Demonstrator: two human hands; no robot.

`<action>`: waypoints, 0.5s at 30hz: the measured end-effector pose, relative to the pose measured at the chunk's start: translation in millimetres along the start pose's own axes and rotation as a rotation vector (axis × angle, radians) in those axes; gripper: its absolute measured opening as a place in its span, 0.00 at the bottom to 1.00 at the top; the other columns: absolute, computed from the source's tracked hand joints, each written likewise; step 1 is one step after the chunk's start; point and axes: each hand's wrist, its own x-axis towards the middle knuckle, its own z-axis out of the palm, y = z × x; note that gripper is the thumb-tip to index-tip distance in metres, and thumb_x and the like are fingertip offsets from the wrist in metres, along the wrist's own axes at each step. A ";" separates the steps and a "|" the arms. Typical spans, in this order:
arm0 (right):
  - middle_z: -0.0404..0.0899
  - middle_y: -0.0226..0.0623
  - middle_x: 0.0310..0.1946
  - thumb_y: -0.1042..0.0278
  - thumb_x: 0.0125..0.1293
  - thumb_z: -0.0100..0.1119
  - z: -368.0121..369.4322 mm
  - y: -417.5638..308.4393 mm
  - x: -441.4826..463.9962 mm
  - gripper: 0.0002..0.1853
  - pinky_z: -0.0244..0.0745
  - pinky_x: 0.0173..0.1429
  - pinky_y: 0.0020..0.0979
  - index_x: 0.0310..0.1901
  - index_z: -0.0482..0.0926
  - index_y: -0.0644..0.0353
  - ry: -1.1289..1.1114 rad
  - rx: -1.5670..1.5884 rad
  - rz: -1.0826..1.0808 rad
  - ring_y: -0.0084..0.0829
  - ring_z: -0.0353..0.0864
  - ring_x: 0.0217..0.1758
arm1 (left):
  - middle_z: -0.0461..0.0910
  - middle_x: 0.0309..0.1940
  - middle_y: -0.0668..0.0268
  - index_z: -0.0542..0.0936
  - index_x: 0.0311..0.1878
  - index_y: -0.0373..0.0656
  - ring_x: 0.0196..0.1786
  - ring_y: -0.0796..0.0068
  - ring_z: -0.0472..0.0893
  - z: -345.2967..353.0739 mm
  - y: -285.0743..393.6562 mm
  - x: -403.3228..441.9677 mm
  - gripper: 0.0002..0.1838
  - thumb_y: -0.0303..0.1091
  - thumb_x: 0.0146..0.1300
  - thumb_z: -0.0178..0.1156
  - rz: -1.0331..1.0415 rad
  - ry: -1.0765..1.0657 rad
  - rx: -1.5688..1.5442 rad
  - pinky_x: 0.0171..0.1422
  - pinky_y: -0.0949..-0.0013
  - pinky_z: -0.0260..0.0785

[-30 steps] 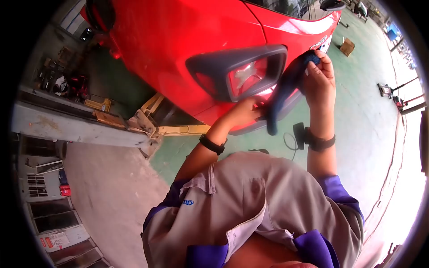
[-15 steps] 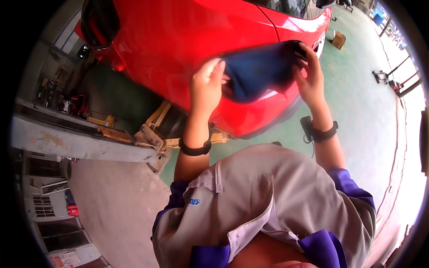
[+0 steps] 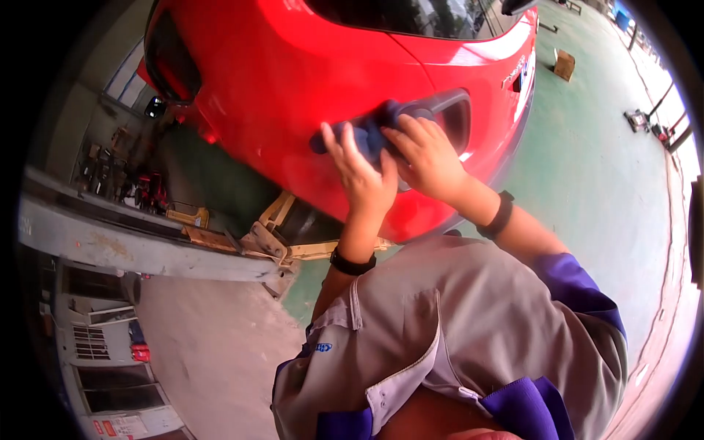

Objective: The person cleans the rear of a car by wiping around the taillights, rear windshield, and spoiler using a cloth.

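Observation:
A dark blue cloth [image 3: 369,139] is bunched between my two hands, in front of the red car [image 3: 286,88]. My left hand [image 3: 361,174] grips its near left part, thumb and fingers pressed around the folds. From the right, my right hand [image 3: 427,155] is closed on the other end, knuckles up. The two hands almost meet. Fingers and motion blur hide part of the cloth. Just behind my right hand is the car's dark tail light [image 3: 453,121]. I cannot tell whether the cloth touches the paintwork.
A grey lift post [image 3: 147,248] lies to the left, with a yellowish lift arm [image 3: 315,250] reaching under the car. A cardboard box [image 3: 564,64] stands on the green floor at the upper right. Tools and red equipment [image 3: 152,192] sit at the left.
The cloth, spread between my hands earlier, is now bunched up. My right hand has moved left and down towards my left hand, uncovering the tail light. The view has shifted slightly.

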 end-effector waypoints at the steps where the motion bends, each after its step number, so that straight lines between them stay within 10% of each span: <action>1: 0.74 0.44 0.53 0.67 0.53 0.66 -0.9 3.3 0.3 0.23 0.71 0.59 0.41 0.53 0.79 0.61 -0.002 -0.002 -0.009 0.45 0.76 0.52 | 0.47 0.73 0.27 0.55 0.73 0.32 0.72 0.27 0.58 3.1 0.1 -0.4 0.39 0.30 0.61 0.61 0.024 0.029 0.011 0.73 0.41 0.58; 15: 0.74 0.42 0.52 0.66 0.51 0.63 -2.4 116.6 -19.6 0.15 0.72 0.56 0.43 0.43 0.80 0.52 0.118 0.007 -0.170 0.46 0.75 0.51 | 0.61 0.71 0.35 0.66 0.70 0.37 0.69 0.37 0.67 49.7 50.8 28.5 0.34 0.36 0.60 0.57 0.208 -0.387 0.169 0.74 0.43 0.54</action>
